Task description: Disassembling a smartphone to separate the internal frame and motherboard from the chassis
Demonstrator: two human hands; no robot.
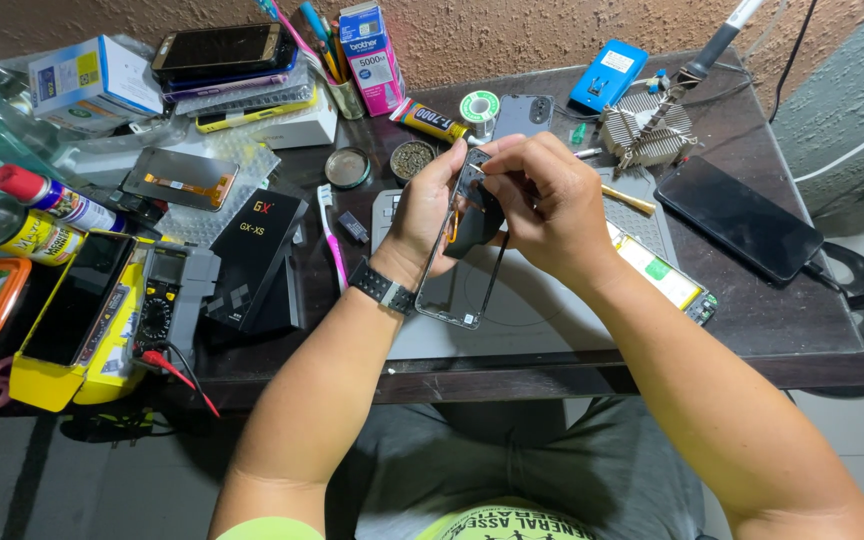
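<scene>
Phone frame (457, 262), stripped and tilted upright, sits above the grey mat (542, 310) at the bench (762, 320) middle. Left hand (422, 215) has its grip closed round the frame's edge; right hand (547, 200) pinches shut at its top. Nearby lie a pink toothbrush (332, 240), a black phone (737, 218) and a yellow multimeter (157, 305).

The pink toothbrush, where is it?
In the head view the pink toothbrush lies on the table, just left of the left hand and right of the black box.
</scene>
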